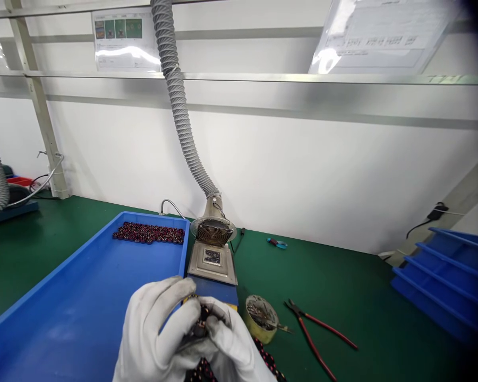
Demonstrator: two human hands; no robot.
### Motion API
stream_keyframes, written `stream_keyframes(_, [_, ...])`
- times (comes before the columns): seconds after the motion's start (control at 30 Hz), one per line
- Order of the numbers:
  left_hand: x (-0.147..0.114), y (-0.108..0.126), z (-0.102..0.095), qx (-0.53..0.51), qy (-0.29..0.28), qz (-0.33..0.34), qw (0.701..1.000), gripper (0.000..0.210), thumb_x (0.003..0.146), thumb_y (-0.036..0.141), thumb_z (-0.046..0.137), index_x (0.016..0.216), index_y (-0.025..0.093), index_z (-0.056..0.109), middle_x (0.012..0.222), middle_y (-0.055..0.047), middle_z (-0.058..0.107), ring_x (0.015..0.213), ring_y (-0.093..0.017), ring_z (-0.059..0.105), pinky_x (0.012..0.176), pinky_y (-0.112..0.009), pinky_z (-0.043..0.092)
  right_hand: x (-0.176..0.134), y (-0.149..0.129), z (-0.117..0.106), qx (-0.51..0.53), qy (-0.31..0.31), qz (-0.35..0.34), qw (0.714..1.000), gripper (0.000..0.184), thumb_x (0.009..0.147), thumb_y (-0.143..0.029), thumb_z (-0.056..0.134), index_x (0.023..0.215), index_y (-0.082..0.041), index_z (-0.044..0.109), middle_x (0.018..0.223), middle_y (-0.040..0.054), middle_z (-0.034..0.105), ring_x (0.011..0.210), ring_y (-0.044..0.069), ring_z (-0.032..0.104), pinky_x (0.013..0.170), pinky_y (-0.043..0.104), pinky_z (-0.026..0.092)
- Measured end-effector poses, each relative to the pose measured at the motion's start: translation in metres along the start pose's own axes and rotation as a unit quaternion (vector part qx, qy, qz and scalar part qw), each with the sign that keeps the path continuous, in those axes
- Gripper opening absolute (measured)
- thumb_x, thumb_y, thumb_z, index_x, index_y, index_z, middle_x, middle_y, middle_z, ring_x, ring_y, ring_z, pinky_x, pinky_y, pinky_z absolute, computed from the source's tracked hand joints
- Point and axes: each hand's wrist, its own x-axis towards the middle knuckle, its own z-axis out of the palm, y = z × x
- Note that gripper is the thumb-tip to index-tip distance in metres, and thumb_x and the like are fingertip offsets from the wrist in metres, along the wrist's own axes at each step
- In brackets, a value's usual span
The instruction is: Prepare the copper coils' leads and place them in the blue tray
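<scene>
My left hand (pixel 155 329), in a white glove, has its fingers curled in a pinch around a small dark piece with copper-coloured flecks (pixel 201 318). My right hand (pixel 233 337), also gloved in white, pinches the same piece from the other side. The fingers cover much of it, so its kind cannot be made out. Dark cloth with pink dots (pixel 201 371) shows below the hands. Just behind them is a solder pot (pixel 213 262) with a square metal top and a small shiny opening. Beside my left hand lies a blue tray (pixel 103 281).
Several dark red round parts (pixel 149 233) lie at the tray's far end. A grey hose (pixel 179 101) hangs to a metal hood. To the right are a yellowish tub of metal scraps (pixel 258 331), red-handled pliers (pixel 316 339), a small blue tool (pixel 276 243) and stacked blue trays (pixel 446 281).
</scene>
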Motion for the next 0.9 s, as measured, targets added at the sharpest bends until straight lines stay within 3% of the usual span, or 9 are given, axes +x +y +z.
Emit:
stream_keyframes(0.1, [0.004, 0.002, 0.000, -0.026, 0.000, -0.038, 0.999, 0.029, 0.085, 0.038, 0.052, 0.103, 0.016, 0.053, 0.107, -0.014, 0.059, 0.099, -0.025, 0.056, 0.078, -0.039, 0.050, 0.002, -0.003, 0.005, 0.023, -0.038, 0.014, 0.999, 0.029, 0.066, -0.037, 0.077, 0.088, -0.018, 0.069, 0.088, 0.0071, 0.066, 0.081, 0.021, 0.062, 0.074, 0.031, 0.050])
stream_keyframes(0.2, [0.006, 0.004, 0.001, -0.068, -0.038, -0.084, 0.993, 0.030, 0.079, 0.039, 0.060, 0.101, 0.020, 0.053, 0.107, -0.010, 0.061, 0.098, -0.023, 0.058, 0.078, -0.035, 0.053, 0.005, -0.001, 0.004, 0.048, -0.067, 0.034, 0.996, 0.027, 0.067, -0.041, 0.075, 0.081, -0.019, 0.069, 0.085, 0.0077, 0.066, 0.084, 0.023, 0.062, 0.074, 0.033, 0.050])
stream_keyframes(0.4, [0.008, 0.006, -0.002, -0.091, -0.084, -0.110, 0.986, 0.034, 0.079, 0.039, 0.059, 0.107, 0.021, 0.051, 0.111, -0.010, 0.061, 0.100, -0.023, 0.059, 0.078, -0.036, 0.056, 0.011, 0.015, -0.007, 0.073, -0.076, 0.022, 0.994, 0.026, 0.071, -0.043, 0.072, 0.086, -0.022, 0.070, 0.091, 0.0053, 0.067, 0.090, 0.019, 0.061, 0.085, 0.030, 0.047])
stream_keyframes(0.57, [0.009, 0.004, -0.006, -0.145, -0.091, -0.119, 0.978, 0.024, 0.084, 0.040, 0.054, 0.103, 0.025, 0.053, 0.104, -0.004, 0.063, 0.096, -0.018, 0.060, 0.079, -0.031, 0.055, 0.012, 0.015, -0.007, -0.008, -0.054, -0.018, 0.998, 0.034, 0.072, -0.052, 0.066, 0.088, -0.022, 0.069, 0.088, 0.0078, 0.066, 0.089, 0.024, 0.060, 0.077, 0.037, 0.050])
stream_keyframes(0.7, [0.011, 0.003, -0.008, -0.150, -0.085, -0.111, 0.979, 0.018, 0.086, 0.034, 0.052, 0.102, 0.024, 0.052, 0.105, -0.004, 0.064, 0.096, -0.017, 0.059, 0.081, -0.030, 0.053, 0.009, -0.006, -0.011, -0.074, -0.019, -0.090, 0.993, 0.027, 0.072, -0.041, 0.071, 0.091, -0.023, 0.068, 0.094, 0.0068, 0.065, 0.092, 0.021, 0.058, 0.085, 0.032, 0.045])
stream_keyframes(0.8, [0.011, 0.002, -0.008, -0.146, -0.093, -0.089, 0.981, 0.018, 0.087, 0.035, 0.050, 0.101, 0.023, 0.051, 0.104, -0.004, 0.064, 0.097, -0.017, 0.058, 0.080, -0.029, 0.053, 0.004, -0.025, -0.016, -0.219, -0.049, -0.148, 0.963, 0.028, 0.065, -0.023, 0.078, 0.092, -0.024, 0.068, 0.092, 0.0061, 0.064, 0.086, 0.022, 0.059, 0.079, 0.030, 0.048])
stream_keyframes(0.9, [0.011, 0.004, -0.007, -0.134, -0.115, -0.052, 0.983, 0.020, 0.089, 0.034, 0.047, 0.102, 0.020, 0.052, 0.104, -0.006, 0.064, 0.100, -0.017, 0.056, 0.082, -0.030, 0.051, 0.004, -0.033, -0.016, -0.324, -0.075, -0.189, 0.924, 0.019, 0.063, -0.014, 0.076, 0.077, -0.024, 0.072, 0.080, 0.0038, 0.063, 0.074, 0.018, 0.060, 0.068, 0.026, 0.048])
